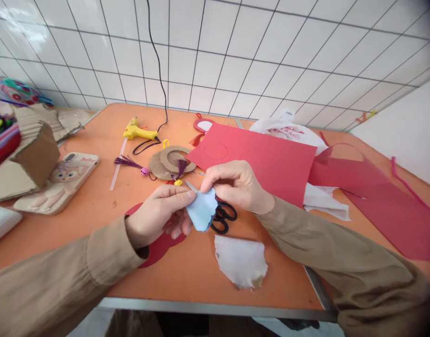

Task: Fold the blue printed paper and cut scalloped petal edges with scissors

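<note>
A light blue piece with a scalloped edge (202,210), paper or thin fabric, is held up above the middle of the table. My left hand (167,208) pinches its left side between thumb and fingers. At its top edge, my right hand (237,185) closes thumb and forefinger on the same piece. Black-handled scissors (222,217) lie right behind it, their blades mostly covered. Below my right hand rests a white fabric scrap (241,261) with ragged edges. A red paper cutout (158,250) lies partly under my left hand and sleeve.
A yellow glue gun (139,131) with a black cord lies at the back. Cardboard rings (171,161) and tasselled bells sit before me. Red card sheets (264,157) spread rightward, beside a white plastic bag (288,126). At left are a phone (60,180) and a cardboard box (28,152).
</note>
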`<state>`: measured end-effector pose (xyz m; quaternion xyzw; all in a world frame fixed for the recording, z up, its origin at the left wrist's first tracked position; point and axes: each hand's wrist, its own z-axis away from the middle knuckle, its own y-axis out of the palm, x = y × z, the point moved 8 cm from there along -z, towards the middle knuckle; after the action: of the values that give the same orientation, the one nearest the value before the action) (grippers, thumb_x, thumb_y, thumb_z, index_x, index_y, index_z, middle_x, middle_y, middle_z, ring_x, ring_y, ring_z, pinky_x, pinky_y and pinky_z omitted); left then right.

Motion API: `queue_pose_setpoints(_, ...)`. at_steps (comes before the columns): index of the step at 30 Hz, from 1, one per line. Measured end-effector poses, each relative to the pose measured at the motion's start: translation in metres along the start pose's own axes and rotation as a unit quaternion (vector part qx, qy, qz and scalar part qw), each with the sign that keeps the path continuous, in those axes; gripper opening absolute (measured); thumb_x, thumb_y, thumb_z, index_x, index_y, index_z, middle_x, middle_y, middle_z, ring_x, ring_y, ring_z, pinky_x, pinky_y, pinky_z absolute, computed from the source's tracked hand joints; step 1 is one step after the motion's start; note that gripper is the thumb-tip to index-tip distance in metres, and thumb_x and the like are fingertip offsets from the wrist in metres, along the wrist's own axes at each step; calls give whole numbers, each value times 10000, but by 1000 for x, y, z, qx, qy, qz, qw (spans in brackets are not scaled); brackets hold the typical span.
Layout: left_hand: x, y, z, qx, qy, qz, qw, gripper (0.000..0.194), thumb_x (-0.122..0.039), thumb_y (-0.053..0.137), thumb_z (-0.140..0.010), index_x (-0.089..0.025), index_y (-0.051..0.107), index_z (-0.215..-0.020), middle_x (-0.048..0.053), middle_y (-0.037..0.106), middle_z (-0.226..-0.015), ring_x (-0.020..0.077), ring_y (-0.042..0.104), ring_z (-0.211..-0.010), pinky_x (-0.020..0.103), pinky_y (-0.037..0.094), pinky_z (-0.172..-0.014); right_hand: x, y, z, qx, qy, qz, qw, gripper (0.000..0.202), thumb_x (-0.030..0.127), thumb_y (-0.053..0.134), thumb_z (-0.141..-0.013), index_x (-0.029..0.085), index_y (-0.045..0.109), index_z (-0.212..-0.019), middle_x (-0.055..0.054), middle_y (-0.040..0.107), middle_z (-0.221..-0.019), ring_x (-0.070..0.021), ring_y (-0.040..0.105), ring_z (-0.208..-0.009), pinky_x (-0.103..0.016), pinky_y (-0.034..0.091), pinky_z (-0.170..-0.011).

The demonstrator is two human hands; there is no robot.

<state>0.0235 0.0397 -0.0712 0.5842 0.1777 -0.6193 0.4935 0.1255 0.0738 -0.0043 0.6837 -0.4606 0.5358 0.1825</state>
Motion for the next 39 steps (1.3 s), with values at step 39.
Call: queue_pose_setpoints(39,-28,-1,14,-97,167,-184,964,497,-591,552,-856,-163,568,-604,-14,537,-471,89,469,-402,218,340,-409,17,18,11,-68,93,40,992,220,237,597,-844,164,558,-640,24,576,-563,-87,513,-522,-215,408,-486)
